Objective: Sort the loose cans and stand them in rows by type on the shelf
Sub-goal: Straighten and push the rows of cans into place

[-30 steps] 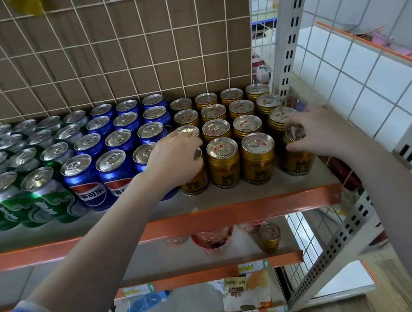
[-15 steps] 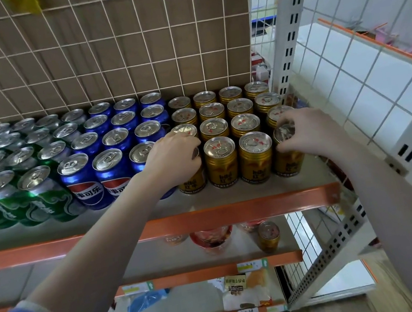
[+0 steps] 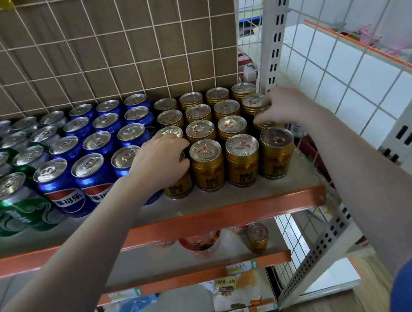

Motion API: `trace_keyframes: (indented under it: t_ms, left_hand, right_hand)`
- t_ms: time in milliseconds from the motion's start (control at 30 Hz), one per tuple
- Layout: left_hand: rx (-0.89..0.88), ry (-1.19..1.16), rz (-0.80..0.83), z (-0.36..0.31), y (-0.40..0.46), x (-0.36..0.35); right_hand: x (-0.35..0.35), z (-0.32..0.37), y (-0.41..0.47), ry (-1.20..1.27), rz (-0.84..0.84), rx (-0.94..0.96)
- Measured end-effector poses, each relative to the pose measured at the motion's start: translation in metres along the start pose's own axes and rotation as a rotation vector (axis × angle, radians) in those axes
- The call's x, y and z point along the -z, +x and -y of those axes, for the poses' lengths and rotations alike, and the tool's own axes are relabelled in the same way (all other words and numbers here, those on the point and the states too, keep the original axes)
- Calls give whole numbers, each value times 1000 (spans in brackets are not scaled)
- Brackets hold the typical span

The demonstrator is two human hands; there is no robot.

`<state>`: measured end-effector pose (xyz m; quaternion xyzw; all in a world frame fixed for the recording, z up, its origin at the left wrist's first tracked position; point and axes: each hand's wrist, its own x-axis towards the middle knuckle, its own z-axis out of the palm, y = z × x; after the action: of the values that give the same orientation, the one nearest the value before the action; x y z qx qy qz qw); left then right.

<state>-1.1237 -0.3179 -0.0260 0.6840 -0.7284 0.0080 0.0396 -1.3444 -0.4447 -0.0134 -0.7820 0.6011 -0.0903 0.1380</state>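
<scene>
On the shelf, the left hand grips a gold can at its 6 o'clock, while the right hand grips another gold can at its 9 o'clock.

I see gold cans upright, four columns at right end of shelf; blue cans in rows at middle; green cans at left, front ones tilted.
</scene>
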Motion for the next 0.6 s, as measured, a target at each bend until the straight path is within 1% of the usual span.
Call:
trace_keyframes:
  t_ms: [233, 600]
  left_hand:
    - [-5, 3, 2, 2, -1, 0]
    - [3, 4, -15, -1, 0, 0]
  right_hand:
    - [-4, 5, 11, -50, -22, -28]
    - [-10, 4, 12, -4, -36, 6]
